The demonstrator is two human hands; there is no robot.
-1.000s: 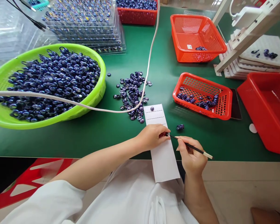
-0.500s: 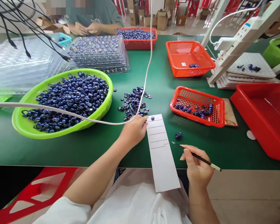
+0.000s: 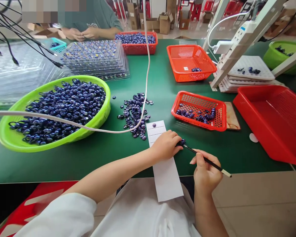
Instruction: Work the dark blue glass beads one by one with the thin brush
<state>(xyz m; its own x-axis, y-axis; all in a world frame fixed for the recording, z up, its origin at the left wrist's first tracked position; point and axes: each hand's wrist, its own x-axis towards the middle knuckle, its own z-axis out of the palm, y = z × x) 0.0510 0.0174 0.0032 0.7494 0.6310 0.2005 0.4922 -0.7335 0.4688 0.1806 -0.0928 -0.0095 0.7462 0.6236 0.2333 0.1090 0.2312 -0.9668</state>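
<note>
The paper strip is laid lengthwise across the near edge of the green table, its lower end projecting past that edge. The slim black tool is gripped pen-fashion between the thumb and fingers of the right hand, its pale end directed outward and its tip toward the left hand. The left hand is placed palm down over the strip, thumb and fingertips brought close together at the bead cluster, just beside the strip; whether a bead is pinched there cannot be told. Dark lines are marked across the upper strip, and a single bead is set near its far end. Beyond, loose beads are scattered, crossed by a white cable. To their left, a green basin is heaped with dark looped pieces; to their right, beads are contained in a small red basket, near a large red bin. Farther back, stacked clear trays, an orange basket and a bead-filled red basket are seen. A person is positioned opposite, both hands held together.
</note>
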